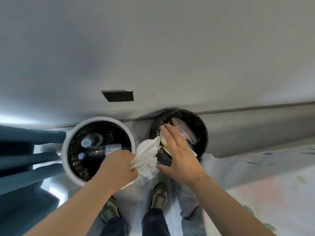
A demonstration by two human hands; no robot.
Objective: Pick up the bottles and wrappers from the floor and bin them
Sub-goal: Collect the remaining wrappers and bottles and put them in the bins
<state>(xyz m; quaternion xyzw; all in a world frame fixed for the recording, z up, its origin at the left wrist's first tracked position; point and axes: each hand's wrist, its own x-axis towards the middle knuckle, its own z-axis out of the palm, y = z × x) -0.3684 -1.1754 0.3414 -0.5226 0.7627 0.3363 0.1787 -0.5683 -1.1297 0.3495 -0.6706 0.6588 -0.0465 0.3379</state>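
Two bins stand against the wall. The white-rimmed bin (68, 150) on the left holds clear plastic bottles (100, 149). The black bin (202, 126) on the right holds several wrappers (185, 132). My left hand (119, 166) grips a bunch of white and clear wrappers (146, 159) between the two bins. My right hand (177, 150) is spread flat, fingers straight, over the near side of the black bin, its thumb beside the held wrappers and its fingertips over wrappers in the bin.
A teal curtain (25, 150) hangs at the left. A bed with a pale floral cover (272, 176) fills the right. My two shoes (158, 198) stand on the pale floor below the bins. A dark plate (118, 96) sits on the grey wall.
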